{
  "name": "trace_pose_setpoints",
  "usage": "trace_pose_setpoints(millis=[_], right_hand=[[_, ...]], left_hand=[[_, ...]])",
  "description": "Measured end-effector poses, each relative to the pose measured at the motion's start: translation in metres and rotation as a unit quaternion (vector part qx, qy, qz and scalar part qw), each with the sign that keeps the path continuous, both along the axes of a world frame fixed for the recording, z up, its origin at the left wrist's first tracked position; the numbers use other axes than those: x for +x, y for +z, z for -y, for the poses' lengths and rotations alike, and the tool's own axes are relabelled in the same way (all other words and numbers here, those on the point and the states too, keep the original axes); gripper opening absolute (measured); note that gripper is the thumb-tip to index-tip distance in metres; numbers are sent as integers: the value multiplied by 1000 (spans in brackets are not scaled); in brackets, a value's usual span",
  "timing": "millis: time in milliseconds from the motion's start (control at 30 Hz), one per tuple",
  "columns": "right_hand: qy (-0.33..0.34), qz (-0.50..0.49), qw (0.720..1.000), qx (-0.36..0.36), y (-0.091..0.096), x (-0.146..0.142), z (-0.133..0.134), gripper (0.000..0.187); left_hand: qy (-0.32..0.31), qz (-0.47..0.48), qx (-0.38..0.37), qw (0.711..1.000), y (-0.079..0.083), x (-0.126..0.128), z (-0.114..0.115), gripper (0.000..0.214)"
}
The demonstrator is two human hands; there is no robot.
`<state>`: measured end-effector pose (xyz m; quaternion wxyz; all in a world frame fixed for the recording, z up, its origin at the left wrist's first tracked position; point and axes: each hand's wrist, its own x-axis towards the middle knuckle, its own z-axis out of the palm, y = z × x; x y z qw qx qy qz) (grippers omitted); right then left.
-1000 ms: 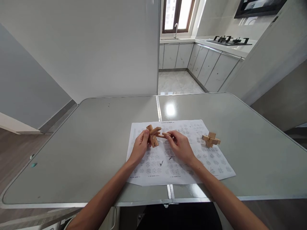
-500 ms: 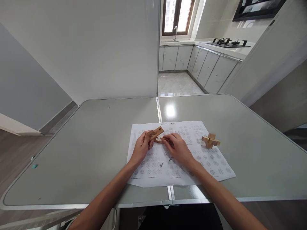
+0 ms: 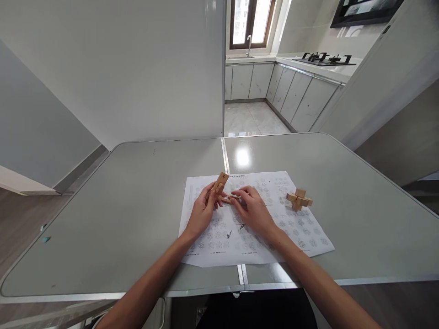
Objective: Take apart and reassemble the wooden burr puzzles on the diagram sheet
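Note:
Over the printed sheet (image 3: pixel 219 224), my left hand (image 3: pixel 202 210) is closed on a notched wooden puzzle piece (image 3: pixel 222 178) marked with a "2", its end tilted up and away. My right hand (image 3: pixel 252 205) is beside it, fingers pinched on a second wooden puzzle piece (image 3: pixel 226 199) low near the paper. The fingers partly hide both pieces, and I cannot tell whether the two touch. An assembled cross-shaped wooden burr puzzle (image 3: pixel 299 200) sits on the right part of the sheet.
The sheet shows rows of small diagrams and pen ticks. It lies across the metal seam of a grey-green folding table (image 3: pixel 120 219). A small teal object (image 3: pixel 45 239) is near the left edge. Beyond the table are a white partition (image 3: pixel 154 68) and kitchen cabinets (image 3: pixel 291 91).
My left hand has turned the "2" piece to a steeper, more upright angle. The right hand stays close by, still at the low piece. The whole view has shifted slightly.

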<state>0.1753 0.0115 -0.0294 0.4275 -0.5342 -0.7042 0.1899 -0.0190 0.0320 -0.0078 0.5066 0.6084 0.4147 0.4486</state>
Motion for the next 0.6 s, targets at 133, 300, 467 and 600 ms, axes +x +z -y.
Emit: trace_pose_setpoints(millis=[133,300,467,600], right_hand=[[33,-104,994,-28,15,2,3,30],[142,-191,962,-135,24,3,7,47],[133,-165,967,-143,24,0,9,51],[119,-141,975,-122,26,0,9,54]], left_hand=[[36,-71,40,996,-3,-1,4,51],[54,-170,106,978,-1,0,11,53],[43,-180,140,973,-3,1,13,54],[52,-192,145,969,-5,0,14,53]])
